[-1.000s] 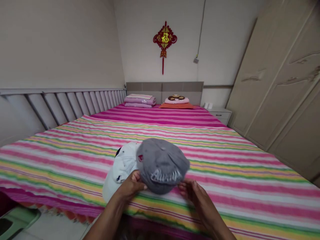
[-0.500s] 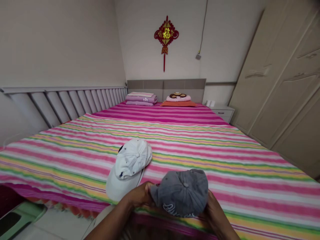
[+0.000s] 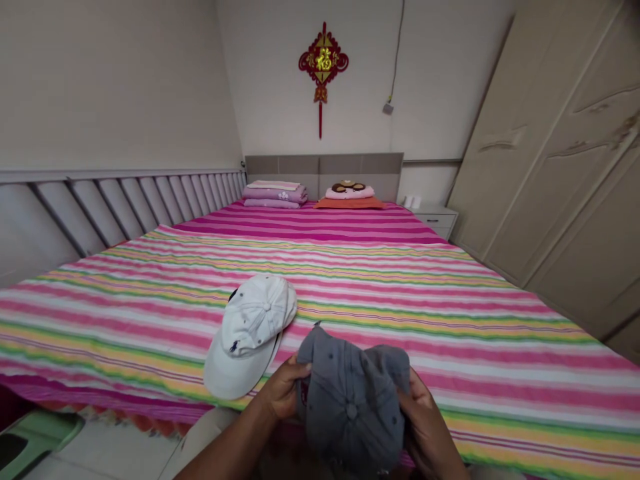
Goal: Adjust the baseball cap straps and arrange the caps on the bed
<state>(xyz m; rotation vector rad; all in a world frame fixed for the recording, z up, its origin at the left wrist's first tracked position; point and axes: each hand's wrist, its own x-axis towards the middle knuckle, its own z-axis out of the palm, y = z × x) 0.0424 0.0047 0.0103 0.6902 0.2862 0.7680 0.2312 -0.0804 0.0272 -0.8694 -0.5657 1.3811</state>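
Observation:
Between both hands, above the bed's near edge, is a dark grey baseball cap (image 3: 353,400) with its crown tipped toward me. My left hand (image 3: 287,390) grips its left side, thumb on top of the fabric. On the opposite side my right hand (image 3: 420,417) is closed on the cap's edge, some of its fingers hidden behind the cloth. A white baseball cap (image 3: 257,313) with a small dark logo lies on the striped sheet, just beyond my left hand and touched by neither hand.
The bed (image 3: 200,267) has a pink, white, yellow and green striped sheet. Folded purple bedding (image 3: 275,195) and a pink pillow (image 3: 350,192) sit by the headboard (image 3: 360,170). A green stool (image 3: 43,437) stands low at left; a wardrobe (image 3: 545,153) is at right.
The grey cap has turned in my hands: its crown now tips down toward me and its front lettering is out of sight. The white cap stays on the sheet.

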